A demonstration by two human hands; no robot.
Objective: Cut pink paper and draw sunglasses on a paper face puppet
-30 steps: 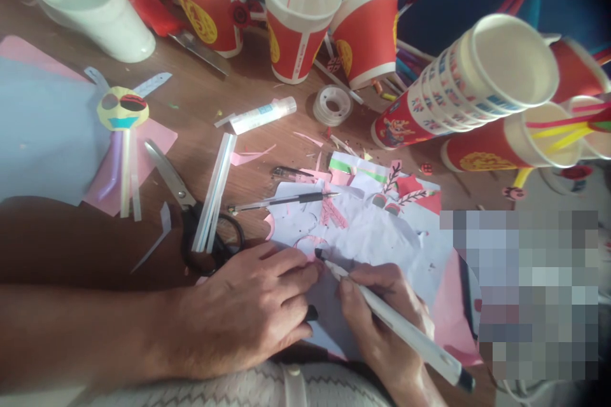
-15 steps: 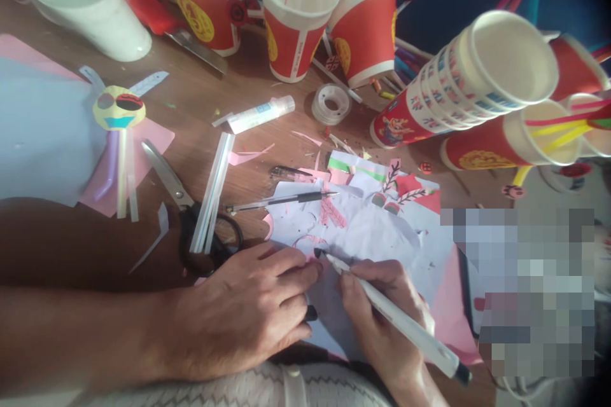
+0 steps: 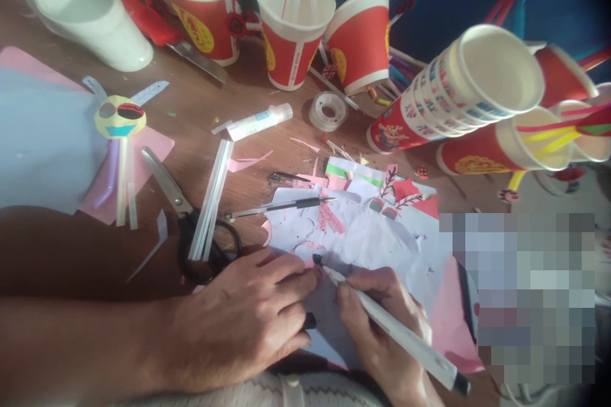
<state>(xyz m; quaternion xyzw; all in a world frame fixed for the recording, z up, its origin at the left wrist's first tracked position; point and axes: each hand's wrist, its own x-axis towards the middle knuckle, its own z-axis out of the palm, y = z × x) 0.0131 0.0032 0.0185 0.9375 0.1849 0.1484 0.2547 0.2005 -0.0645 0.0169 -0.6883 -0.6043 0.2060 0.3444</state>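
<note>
My right hand [image 3: 382,315] grips a white marker [image 3: 405,337] slantwise. Its black tip meets a small dark patch by a pink paper cut-out [image 3: 309,249], partly under my left fingertips. My left hand [image 3: 260,318] lies palm down with curled fingers, pressing near that cut-out. A black marker cap [image 3: 310,320] sticks out from between its lower fingers. Beneath both hands is a crumpled white paper sheet [image 3: 372,241]. A gel pen [image 3: 286,205] rests on the sheet. Black-handled scissors [image 3: 179,203] lie left of it, partly under white paper straws [image 3: 212,200].
Red paper cups [image 3: 296,32] stand at the back; a cup stack [image 3: 443,89] leans at right. A glue stick [image 3: 260,121], a tape roll [image 3: 328,111] and a white mug [image 3: 95,19] are on the table. A yellow paper face [image 3: 119,117] on straws lies left. Pink paper [image 3: 453,324] is at right.
The view has shifted slightly, so the cups sit a little lower. Both hands stay nearly in place, the marker tip still at the dark patch.
</note>
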